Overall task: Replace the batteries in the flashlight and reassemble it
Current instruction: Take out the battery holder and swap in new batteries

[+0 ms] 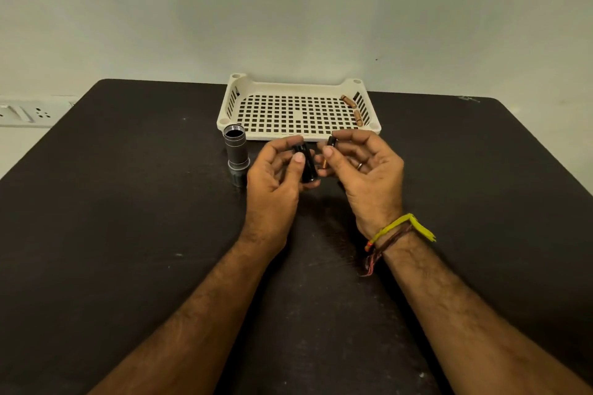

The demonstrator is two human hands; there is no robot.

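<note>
Head view, near to far. Two bare forearms reach over the dark table [128,234]; a yellow thread band [401,228] sits on the right wrist.

Left hand [272,183] is clasped around a black battery holder [306,163], thumb pressed on its side, the holder upright or nearly so. Right hand [362,170] pinches a small black cap-like piece [331,141] at the fingertips; a copper-coloured battery [324,164] peeks out lower in the same hand, just beside the holder. Whether the battery is touching the holder, I cannot tell.

Flashlight body [236,154] stands on its head end just left of the left hand, open threaded mouth up, apart from both hands.

Beyond, a cream perforated tray [298,138] sits against the wall, with two copper-coloured batteries [353,109] lying along its right side.

Judgement: loading stage, reassembly not yet begun.

Risks: the right hand carries two items at once, so the battery may slip out while the cap is handled. A battery seated the wrong way round would leave the light dead. An elbow swing could topple the standing body.
</note>
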